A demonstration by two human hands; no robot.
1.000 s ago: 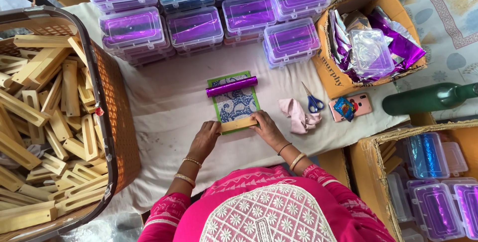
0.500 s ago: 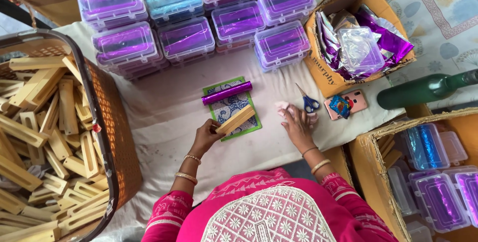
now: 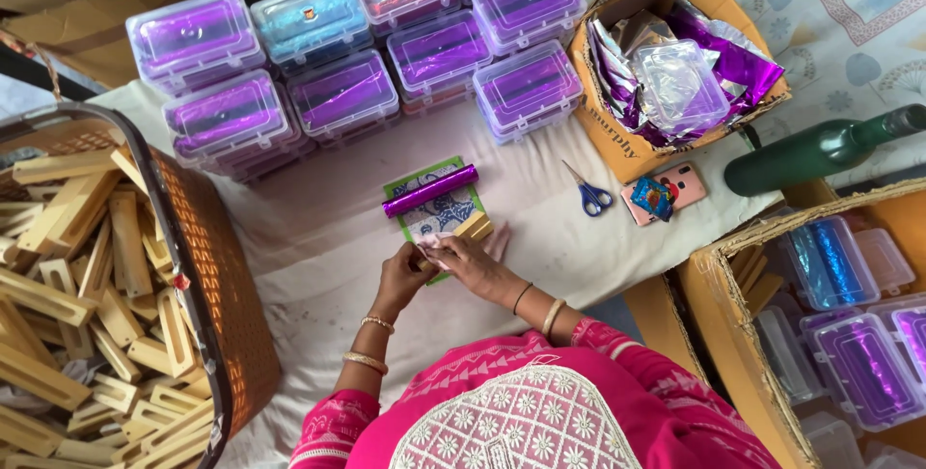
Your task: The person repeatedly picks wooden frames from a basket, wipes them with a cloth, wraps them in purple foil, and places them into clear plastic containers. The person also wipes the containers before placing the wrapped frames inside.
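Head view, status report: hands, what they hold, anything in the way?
Left hand and right hand together on a wooden block and pale cloth, over the patterned mat. Purple foil roll just beyond. Scissors lie apart.

A pale cloth (image 3: 318, 266) covers the floor. On it lie stacked plastic boxes (image 3: 347, 93), blue-handled scissors (image 3: 588, 194), a phone (image 3: 666, 194), a green bottle (image 3: 820, 151) and a green card (image 3: 434, 213).

a shiny purple roll (image 3: 430, 190) lies on a green-edged blue-patterned card (image 3: 434, 210); blue-handled scissors (image 3: 588, 193); dark green bottle (image 3: 815, 151).
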